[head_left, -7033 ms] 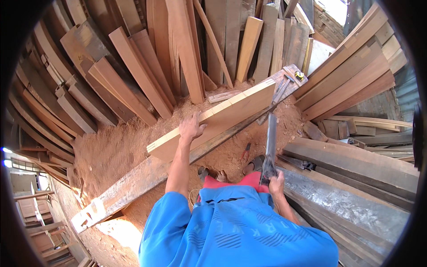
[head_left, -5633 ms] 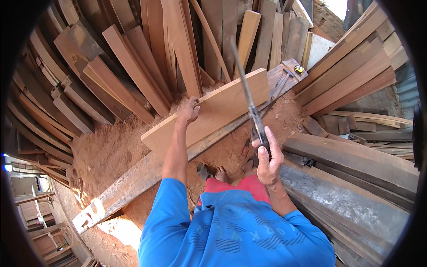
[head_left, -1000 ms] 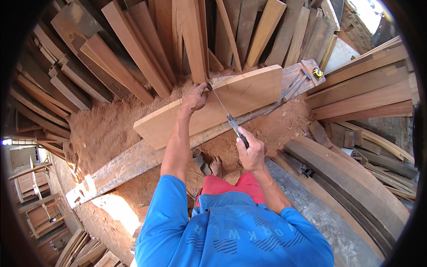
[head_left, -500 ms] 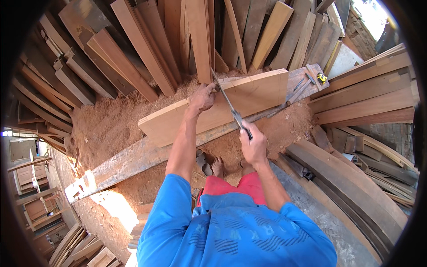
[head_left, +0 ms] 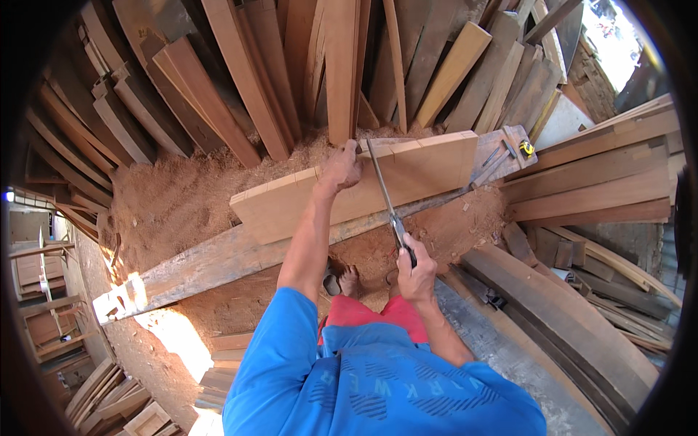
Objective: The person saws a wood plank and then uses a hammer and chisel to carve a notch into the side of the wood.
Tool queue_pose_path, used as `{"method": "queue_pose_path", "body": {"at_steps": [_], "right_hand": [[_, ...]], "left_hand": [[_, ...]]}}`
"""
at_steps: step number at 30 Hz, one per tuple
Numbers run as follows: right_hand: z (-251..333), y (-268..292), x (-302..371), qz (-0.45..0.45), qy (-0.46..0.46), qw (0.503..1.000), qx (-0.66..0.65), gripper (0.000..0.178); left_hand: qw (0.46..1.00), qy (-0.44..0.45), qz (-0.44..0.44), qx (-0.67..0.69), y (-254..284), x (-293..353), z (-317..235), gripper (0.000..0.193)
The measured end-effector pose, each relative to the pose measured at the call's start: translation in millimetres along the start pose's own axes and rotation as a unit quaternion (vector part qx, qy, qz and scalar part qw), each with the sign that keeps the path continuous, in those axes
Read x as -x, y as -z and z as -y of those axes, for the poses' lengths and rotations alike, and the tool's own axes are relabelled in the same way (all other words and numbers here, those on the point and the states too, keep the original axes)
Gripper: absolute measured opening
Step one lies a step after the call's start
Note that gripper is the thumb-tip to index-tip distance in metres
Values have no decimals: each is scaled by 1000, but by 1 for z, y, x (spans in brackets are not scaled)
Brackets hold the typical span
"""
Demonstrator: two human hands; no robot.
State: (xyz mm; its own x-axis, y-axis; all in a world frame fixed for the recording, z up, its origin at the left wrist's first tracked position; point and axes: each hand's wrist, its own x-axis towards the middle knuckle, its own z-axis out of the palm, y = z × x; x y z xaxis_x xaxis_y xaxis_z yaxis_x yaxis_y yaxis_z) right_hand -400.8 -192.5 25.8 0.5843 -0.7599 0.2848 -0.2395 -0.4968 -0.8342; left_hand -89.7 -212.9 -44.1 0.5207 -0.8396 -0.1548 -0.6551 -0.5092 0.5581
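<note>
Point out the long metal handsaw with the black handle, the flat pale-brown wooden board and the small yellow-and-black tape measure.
Handsaw (head_left: 393,216), head view: on the blade, near the handle.
Wooden board (head_left: 360,192), head view: middle of its broad face.
Tape measure (head_left: 526,148), head view: on its case.

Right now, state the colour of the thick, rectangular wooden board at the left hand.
The wooden board is light tan, best seen in the head view.

The bare left hand (head_left: 342,167) is stretched well forward, back upward, its fingers bent and their tips mostly hidden, with the bare left forearm (head_left: 305,236) nearly straight behind it. The bare right hand (head_left: 418,269) sits lower and nearer the body, fingers curled into a closed grip, the bare right forearm (head_left: 445,334) slanting inward from a short blue fabric sleeve (head_left: 494,385).
</note>
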Motion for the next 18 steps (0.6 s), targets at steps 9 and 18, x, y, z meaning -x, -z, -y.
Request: {"method": "queue_pose_path", "body": {"at_steps": [9, 18], "right_hand": [[-17, -62, -92, 5, -108, 994, -12, 32], [26, -25, -81, 43, -82, 996, 2, 34]], "left_hand": [[990, 26, 49, -129, 25, 24, -23, 63], [983, 5, 70, -167, 27, 35, -19, 81]]}}
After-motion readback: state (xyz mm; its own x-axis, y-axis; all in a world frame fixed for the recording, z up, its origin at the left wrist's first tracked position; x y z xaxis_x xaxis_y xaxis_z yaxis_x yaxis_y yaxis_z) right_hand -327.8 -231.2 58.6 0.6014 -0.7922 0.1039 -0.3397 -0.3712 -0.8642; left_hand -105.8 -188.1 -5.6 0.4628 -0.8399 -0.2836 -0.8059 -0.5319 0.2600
